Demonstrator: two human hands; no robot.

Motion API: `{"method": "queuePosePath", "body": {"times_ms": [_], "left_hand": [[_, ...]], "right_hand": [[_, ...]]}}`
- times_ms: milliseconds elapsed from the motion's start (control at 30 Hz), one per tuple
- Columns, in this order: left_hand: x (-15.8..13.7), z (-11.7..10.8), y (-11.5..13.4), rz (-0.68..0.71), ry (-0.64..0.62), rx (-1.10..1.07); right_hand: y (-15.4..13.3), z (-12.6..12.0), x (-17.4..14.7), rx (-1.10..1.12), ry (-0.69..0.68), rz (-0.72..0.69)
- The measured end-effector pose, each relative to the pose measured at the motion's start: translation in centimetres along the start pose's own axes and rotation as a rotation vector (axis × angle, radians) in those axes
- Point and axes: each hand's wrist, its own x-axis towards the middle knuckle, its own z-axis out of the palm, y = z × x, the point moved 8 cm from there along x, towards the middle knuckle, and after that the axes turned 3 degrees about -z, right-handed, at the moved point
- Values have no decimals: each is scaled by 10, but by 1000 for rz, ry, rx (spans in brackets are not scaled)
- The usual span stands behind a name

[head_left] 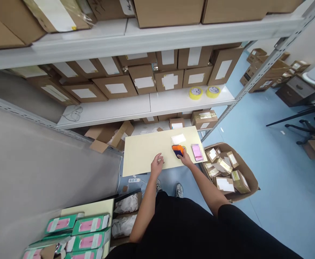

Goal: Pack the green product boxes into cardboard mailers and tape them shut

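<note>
My right hand (185, 158) is closed around an orange and dark-blue tape dispenser (177, 150), just above the cream table board (143, 147). A bit of yellow shows behind it, partly hidden by the hand. My left hand (157, 164) is over the board's near edge, fingers loosely bent and apart, holding nothing. Beyond the dispenser lies a white sheet or label stack (178, 139). To the right of my right hand is a pink phone-shaped item (197, 152), its surface partly pixelated.
Brown boxes with white labels fill the shelves (173, 99) ahead; two yellow tape rolls (195, 93) sit there. An open carton (247, 192) of small boxes stands at right. Green-and-pink packages (88, 226) lie lower left. A power strip (134, 180) is on the floor.
</note>
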Motion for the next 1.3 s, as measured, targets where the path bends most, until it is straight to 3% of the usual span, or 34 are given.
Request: {"method": "queuePosePath", "body": {"times_ms": [167,300,433,533,600,667,867,1000,1167,1233,1300], "left_hand": [[17,-32,58,127,47,-33],[24,-61,125,299,38,2],[27,-70,195,493,-112,100],[35,-69,225,559,-293,186],[42,-69,233,572,-379,206],[50,-75,238,585,-388,202],[59,-102,248,695,-179,251],[73,-131,253,643,-74,212],[83,-139,263,695,-161,289],[76,-140,267,753,-118,284],[69,-147,268,777,6,220]], "right_hand": [[-69,-17,-15,-19,-6,-193],[-123,-28,-24,-13,15,-294],[-175,-32,-25,-80,40,-403],[-208,-30,-24,-125,32,-486],[-227,-28,-24,-131,28,-527],[-241,-25,-23,-127,31,-551],[-264,-18,-13,-128,56,-512],[-267,-21,-5,-117,49,-457],[-260,-12,3,-90,73,-388],[-260,-10,10,-140,140,-398],[-258,-15,19,-208,261,-403]]}}
